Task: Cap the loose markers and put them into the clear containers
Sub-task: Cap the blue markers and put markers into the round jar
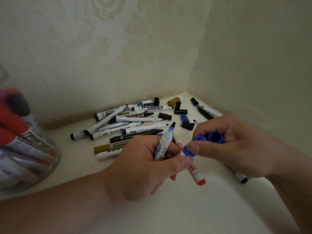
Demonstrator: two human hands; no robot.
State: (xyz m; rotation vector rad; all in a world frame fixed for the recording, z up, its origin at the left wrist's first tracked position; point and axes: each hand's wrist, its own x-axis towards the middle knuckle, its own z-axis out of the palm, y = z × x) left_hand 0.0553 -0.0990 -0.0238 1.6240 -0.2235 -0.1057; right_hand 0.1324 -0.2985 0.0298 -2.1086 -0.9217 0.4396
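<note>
Holding a blue marker (166,139), the left hand (143,159) has its fingers and thumb wrapped round the white barrel. The marker is uncapped and tilted, its blue tip pointing up and away. Both forearms reach in over the pale table (185,208).

Right hand (236,144), just beside the left: fingers curled round a blue cap (215,137), open end facing the camera. More blue plastic is pinched under the thumb; whether that is a second cap cannot be told. Cap and marker tip are close but apart.

Beneath the hands lies a red marker (196,174), its red end toward the viewer. A black-ended marker (239,177) shows partly under the right wrist.

Left edge: clear container (49,168), blurred, with capped red and black markers inside.

Beyond the hands is a pile of markers (121,125), mostly white barrels with black tips, uncapped and crossing one another. A gold marker (109,146) lies at its near edge.

Further back toward the corner are loose black caps (180,108), a gold cap (173,101) and a dark blue cap (184,118).

Behind, patterned cream walls (118,48) meet at the corner.
</note>
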